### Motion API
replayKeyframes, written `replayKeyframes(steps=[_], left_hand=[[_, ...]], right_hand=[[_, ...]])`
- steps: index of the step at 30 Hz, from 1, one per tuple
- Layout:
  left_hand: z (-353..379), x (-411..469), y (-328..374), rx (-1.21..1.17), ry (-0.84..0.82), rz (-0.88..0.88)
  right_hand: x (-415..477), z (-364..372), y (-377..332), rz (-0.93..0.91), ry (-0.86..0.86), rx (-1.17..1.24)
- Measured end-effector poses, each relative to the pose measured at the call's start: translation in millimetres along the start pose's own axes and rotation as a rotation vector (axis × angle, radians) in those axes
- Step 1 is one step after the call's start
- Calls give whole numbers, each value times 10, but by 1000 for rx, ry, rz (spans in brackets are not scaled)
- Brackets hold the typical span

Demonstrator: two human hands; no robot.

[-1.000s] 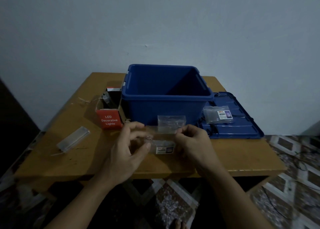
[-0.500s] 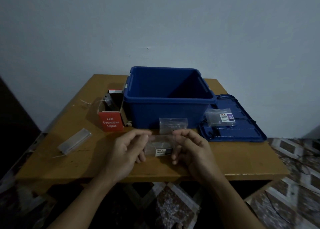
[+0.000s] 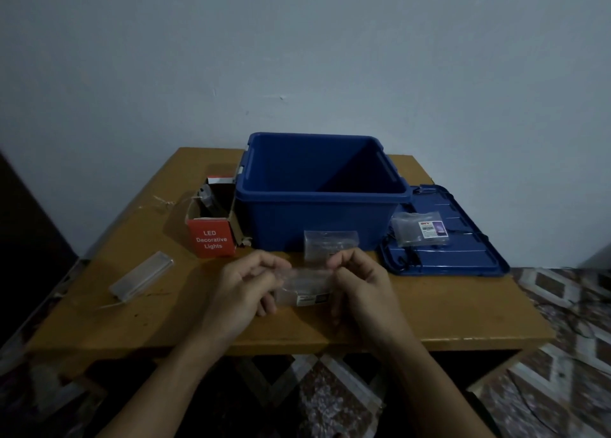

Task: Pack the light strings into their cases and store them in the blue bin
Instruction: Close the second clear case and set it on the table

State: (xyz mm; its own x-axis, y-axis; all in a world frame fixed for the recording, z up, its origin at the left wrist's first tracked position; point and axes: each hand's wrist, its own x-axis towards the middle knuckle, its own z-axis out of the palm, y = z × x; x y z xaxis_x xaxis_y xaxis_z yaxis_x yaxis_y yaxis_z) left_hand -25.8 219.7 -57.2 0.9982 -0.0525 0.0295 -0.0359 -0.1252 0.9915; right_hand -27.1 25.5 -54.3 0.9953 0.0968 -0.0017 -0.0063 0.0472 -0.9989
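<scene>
1. The task is at an early stage, as far as I can judge. The blue bin [image 3: 314, 219] stands open at the far middle of the desk [image 3: 446, 308], and I see nothing in the part of its inside that shows.
2. The lid [image 3: 463, 259] lies flat to the right of the bin, so closing is also left to do.
3. I am working on one clear case [image 3: 307, 288], held just above the near middle of the desk.
4. My left hand [image 3: 241, 292] pinches the left end of this case, fingers curled round it.
5. My right hand [image 3: 360, 292] pinches the right end the same way. The case spans the gap between both hands.
6. It is too dim to tell whether the string is fully inside or the case is closed.
7. A second clear case [image 3: 330, 244] lies just beyond my hands, against the front of the bin.
8. A labelled case [image 3: 420, 229] rests on the lid, well to the right.
9. A long case [image 3: 142, 280] lies on the desk to the left, apart from my hands.
10. A red box [image 3: 211, 236] marked LED Decorative Lights stands open just left of the bin.
11. None of these is in the bin yet, so all the storing remains.
</scene>
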Motion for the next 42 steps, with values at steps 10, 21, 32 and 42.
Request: replayKeyframes(steps=[10, 21, 32, 42], left_hand=[[121, -70, 20, -1, 66, 42], [110, -90, 74, -21, 184, -61], [-89, -137, 90, 23, 386, -122], [-3, -95, 19, -55, 427, -80]], right_hand=[[-31, 22, -4, 16, 19, -38], [-96, 65, 31, 0, 144, -82], [-94, 406, 35, -47, 155, -302], [-8, 564, 47, -96, 163, -435]])
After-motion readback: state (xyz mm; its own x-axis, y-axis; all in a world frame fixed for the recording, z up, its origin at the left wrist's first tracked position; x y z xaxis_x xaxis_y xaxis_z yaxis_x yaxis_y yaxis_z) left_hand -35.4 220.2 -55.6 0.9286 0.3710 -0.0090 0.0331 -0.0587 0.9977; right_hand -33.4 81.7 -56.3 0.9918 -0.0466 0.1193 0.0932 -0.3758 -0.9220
